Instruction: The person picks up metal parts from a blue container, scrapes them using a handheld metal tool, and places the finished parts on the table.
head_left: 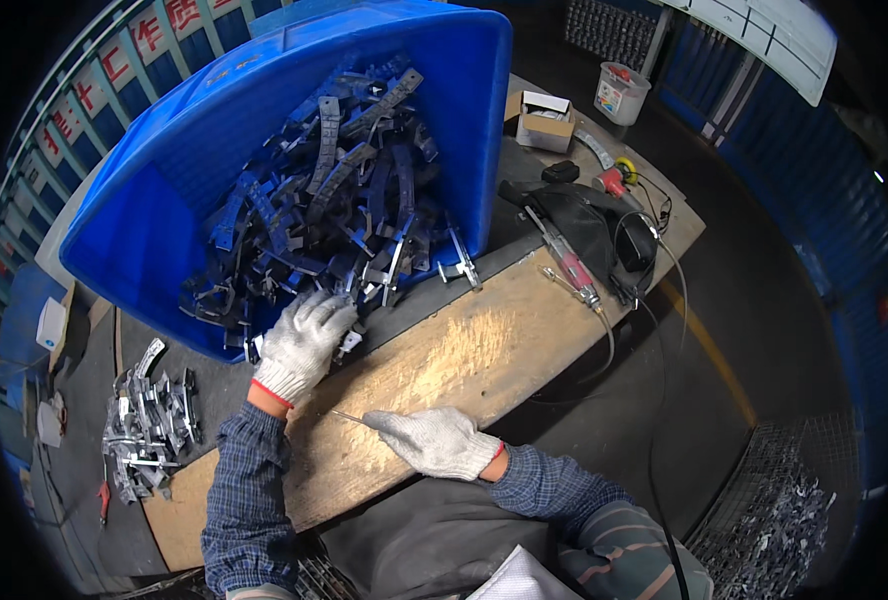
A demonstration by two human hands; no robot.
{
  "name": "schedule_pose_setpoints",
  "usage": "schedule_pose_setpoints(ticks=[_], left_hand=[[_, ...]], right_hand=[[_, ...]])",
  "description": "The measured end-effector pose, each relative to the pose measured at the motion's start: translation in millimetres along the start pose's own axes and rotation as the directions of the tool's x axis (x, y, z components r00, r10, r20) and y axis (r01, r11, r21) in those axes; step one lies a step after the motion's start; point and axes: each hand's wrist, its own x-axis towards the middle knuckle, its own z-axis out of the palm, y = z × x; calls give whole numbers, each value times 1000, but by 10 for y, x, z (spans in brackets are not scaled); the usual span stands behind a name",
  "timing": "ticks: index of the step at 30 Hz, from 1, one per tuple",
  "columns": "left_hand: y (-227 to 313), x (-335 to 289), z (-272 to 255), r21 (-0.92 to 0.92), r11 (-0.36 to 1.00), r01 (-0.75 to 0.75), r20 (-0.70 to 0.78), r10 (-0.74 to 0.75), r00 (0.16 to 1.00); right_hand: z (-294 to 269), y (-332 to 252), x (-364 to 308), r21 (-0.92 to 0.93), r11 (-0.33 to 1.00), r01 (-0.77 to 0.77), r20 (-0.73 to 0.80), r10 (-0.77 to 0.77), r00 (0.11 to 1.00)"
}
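My left hand [302, 342], in a white knit glove with a red cuff, is at the front lip of a tipped blue bin [149, 235]. Its fingers curl over a small bright metal part [349, 343], which partly shows beside the fingertips. A heap of curved grey metal parts [334, 190] fills the bin and spills to its mouth. Over the wooden board [464, 350], my right hand [436, 441], gloved alike, is closed on a thin metal rod-like tool [349, 416] whose tip points left; its handle is hidden in the glove.
Left of the board lies a pile of metal parts [154, 425]. To the right are a red-and-silver air tool [572, 268] with a hose, a red sander [616, 180], a black bag [584, 225] and an open carton [546, 125]. A wire basket of scrap [779, 520] stands lower right.
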Motion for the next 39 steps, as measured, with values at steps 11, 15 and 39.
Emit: schedule_pose_setpoints(ticks=[11, 15, 39], left_hand=[[610, -1066, -300, -697, 496, 518, -37, -746, 665], [835, -1243, -222, -859, 255, 444, 37, -834, 551], [1176, -1209, -384, -444, 701, 558, -113, -662, 741]], right_hand=[[-408, -259, 71, 265, 955, -133, -38, 148, 988], [-545, -486, 215, 291, 953, -82, -77, 109, 991], [-484, -700, 616, 523, 848, -87, 136, 18, 991]])
